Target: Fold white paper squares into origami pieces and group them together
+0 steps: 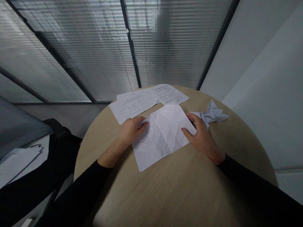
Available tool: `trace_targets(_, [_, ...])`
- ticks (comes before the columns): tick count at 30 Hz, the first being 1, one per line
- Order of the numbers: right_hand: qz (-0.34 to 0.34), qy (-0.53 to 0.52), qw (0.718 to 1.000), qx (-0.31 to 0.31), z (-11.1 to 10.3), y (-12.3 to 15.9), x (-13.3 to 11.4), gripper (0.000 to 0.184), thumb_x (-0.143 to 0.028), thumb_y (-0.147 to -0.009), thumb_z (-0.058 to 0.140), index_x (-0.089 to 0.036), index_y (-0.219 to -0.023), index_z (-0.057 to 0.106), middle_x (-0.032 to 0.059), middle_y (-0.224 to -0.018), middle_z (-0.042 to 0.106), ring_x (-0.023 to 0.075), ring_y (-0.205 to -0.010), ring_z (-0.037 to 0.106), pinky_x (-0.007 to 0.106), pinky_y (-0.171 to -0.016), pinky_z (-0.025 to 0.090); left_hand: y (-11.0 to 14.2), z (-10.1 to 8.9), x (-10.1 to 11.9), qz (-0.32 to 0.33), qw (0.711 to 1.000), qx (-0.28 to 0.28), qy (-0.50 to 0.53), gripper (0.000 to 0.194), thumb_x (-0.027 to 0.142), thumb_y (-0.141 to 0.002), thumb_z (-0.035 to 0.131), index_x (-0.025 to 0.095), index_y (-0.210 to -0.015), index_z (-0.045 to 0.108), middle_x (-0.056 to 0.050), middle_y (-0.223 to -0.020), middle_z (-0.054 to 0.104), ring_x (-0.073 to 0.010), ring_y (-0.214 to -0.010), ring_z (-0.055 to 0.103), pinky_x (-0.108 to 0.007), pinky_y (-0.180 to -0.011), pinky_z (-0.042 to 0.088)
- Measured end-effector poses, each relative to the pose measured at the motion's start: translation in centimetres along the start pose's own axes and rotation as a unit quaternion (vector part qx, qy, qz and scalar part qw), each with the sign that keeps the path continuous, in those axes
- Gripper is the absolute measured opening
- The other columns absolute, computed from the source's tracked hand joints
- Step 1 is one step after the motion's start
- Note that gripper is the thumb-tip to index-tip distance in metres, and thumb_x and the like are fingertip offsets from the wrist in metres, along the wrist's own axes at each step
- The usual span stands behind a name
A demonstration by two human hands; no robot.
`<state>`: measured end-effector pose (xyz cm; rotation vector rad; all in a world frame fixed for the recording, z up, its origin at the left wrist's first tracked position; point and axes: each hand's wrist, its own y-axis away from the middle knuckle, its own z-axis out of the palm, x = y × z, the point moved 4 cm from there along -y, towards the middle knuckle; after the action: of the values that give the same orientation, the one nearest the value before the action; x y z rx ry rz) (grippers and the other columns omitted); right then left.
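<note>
A creased white sheet of paper (163,135) is held at a slant just over the table, with fold lines crossing its surface. My left hand (131,130) grips its left edge, thumb on top and the other fingers partly hidden. On the opposite side, my right hand (201,135) has the right edge between the thumb and the curled fingers. Just beyond my right hand lies a folded, crumpled paper piece (214,114) with pointed corners. Behind the sheet, a printed page with a table grid (136,104) and another printed page with lines of text (169,94) lie flat.
The round wooden table (151,195) has a curved edge close to a glass partition with blinds (99,53). A white wall (267,94) stands on the right. At the lower left, loose papers (21,160) rest on a black surface.
</note>
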<state>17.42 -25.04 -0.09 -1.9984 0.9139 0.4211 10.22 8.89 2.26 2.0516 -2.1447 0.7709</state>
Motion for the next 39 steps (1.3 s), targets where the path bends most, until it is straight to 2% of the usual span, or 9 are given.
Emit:
trace_targets(3, [-0.072,0.063,0.995,-0.025,-0.3,-0.1,-1.5,0.066,-0.031,-0.1,0.077,-0.028,-0.164,0.058,0.0175,-0.168,0.065,0.0424,-0.157,0.059,0.073,-0.132,0.046,0.1,0.1,-0.7,-0.053,0.998,0.004,0.031,0.028,0.045,-0.103,0.071,0.025,-0.12,0.081,-0.009,-0.103,0.085,-0.0247,-0.081,0.073,-0.035,-0.071,0.048])
trace_targets(5, [-0.124,0.055,0.986,-0.098,0.0,0.1,-2.6,0.059,-0.033,-0.103,0.077,-0.031,-0.16,0.063,0.0132,-0.168,0.067,0.0405,-0.157,0.06,0.072,-0.134,0.044,0.2,0.0,-1.1,-0.073,0.995,0.022,0.056,0.032,0.042,-0.1,0.075,0.025,-0.127,0.079,-0.008,-0.105,0.085,-0.0229,-0.079,0.073,-0.033,-0.07,0.047])
trace_targets(10, [-0.2,-0.02,0.946,-0.256,1.4,1.3,-4.1,0.067,-0.049,-0.101,0.087,-0.038,-0.164,0.064,0.0072,-0.169,0.068,0.0348,-0.155,0.065,0.066,-0.139,0.041,0.2,-0.1,-1.4,-0.109,0.985,0.047,0.122,0.037,0.041,-0.1,0.073,0.025,-0.133,0.074,0.0,-0.076,0.074,-0.0172,-0.061,0.059,-0.03,-0.062,0.038])
trace_targets(18, [-0.168,-0.01,0.952,-0.256,2.0,1.3,-3.0,0.065,-0.037,-0.103,0.081,-0.038,-0.165,0.063,0.0073,-0.167,0.07,0.0339,-0.155,0.066,0.068,-0.138,0.043,-0.2,1.2,-2.5,-0.214,0.922,0.034,0.32,0.023,0.041,-0.095,0.07,0.022,-0.107,0.075,-0.003,-0.08,0.07,-0.0129,-0.055,0.047,-0.027,-0.052,0.031])
trace_targets(23, [-0.164,0.015,0.952,-0.259,1.9,1.3,-2.7,0.058,-0.047,-0.102,0.084,-0.035,-0.157,0.07,0.009,-0.16,0.075,0.0357,-0.148,0.07,0.068,-0.135,0.045,-0.5,1.1,-2.8,-0.207,0.925,0.048,0.316,0.027,0.04,-0.097,0.065,0.021,-0.097,0.084,-0.006,-0.076,0.068,-0.0162,-0.061,0.052,-0.028,-0.05,0.032])
trace_targets(26, [-0.167,0.064,0.951,-0.252,1.6,1.1,-2.6,0.057,-0.055,-0.1,0.085,-0.029,-0.15,0.075,0.0141,-0.16,0.074,0.0398,-0.148,0.07,0.069,-0.131,0.049,-0.5,0.6,-2.1,-0.169,0.922,-0.044,0.346,0.037,0.041,-0.103,0.055,0.022,-0.1,0.086,-0.006,-0.077,0.07,-0.0186,-0.067,0.061,-0.029,-0.055,0.043])
trace_targets(29, [-0.165,0.113,0.948,-0.247,1.3,0.9,-2.6,0.055,-0.056,-0.104,0.08,-0.024,-0.147,0.075,0.0169,-0.159,0.074,0.0411,-0.145,0.07,0.067,-0.126,0.053,-0.3,-0.4,-0.7,-0.057,0.935,-0.14,0.32,0.043,0.038,-0.109,0.046,0.023,-0.115,0.086,-0.007,-0.099,0.081,-0.0204,-0.083,0.071,-0.032,-0.072,0.058])
trace_targets(34, [-0.161,0.146,0.947,-0.236,1.2,0.7,-2.5,0.048,-0.049,-0.108,0.074,-0.021,-0.147,0.075,0.0168,-0.16,0.074,0.04,-0.144,0.071,0.063,-0.122,0.057,0.1,-2.0,0.9,0.18,0.974,-0.07,0.118,0.034,0.027,-0.103,0.066,0.026,-0.133,0.082,-0.012,-0.149,0.073,-0.0277,-0.123,0.074,-0.05,-0.112,0.06])
trace_targets(39, [-0.156,0.148,0.949,-0.23,1.2,0.8,-2.1,0.047,-0.049,-0.11,0.072,-0.022,-0.148,0.075,0.0161,-0.16,0.074,0.0403,-0.146,0.07,0.063,-0.123,0.057,0.4,-2.1,1.4,0.259,0.962,-0.068,0.057,0.03,0.034,-0.104,0.077,0.031,-0.134,0.082,-0.011,-0.163,0.068,-0.0347,-0.143,0.068,-0.059,-0.123,0.052])
